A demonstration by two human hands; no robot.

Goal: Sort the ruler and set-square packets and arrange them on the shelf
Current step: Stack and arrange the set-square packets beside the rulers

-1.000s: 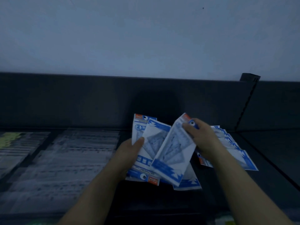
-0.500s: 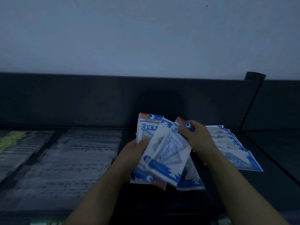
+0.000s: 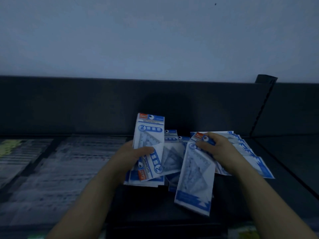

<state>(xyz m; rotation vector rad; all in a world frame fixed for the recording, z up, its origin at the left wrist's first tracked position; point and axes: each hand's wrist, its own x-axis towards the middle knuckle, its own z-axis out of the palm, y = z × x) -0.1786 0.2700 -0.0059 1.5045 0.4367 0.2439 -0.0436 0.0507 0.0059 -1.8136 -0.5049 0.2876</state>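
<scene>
In the left hand (image 3: 136, 156), gripped a bunch of set-square packets (image 3: 148, 133); in the right hand (image 3: 219, 149), pinched one packet (image 3: 195, 183) by its top. Probably light, thin, slippery: best taken at the card top. Held over the shelf (image 3: 284, 185), beside a fanned row (image 3: 255, 163).

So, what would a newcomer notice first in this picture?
First, the blue-and-white set-square packets at the centre: the left hand grips a bunch, the right hand pinches the top of one tilted packet. Behind the right hand, fanned packets lie on the dark shelf; blurred pale packets cover the shelf's left side.
</scene>
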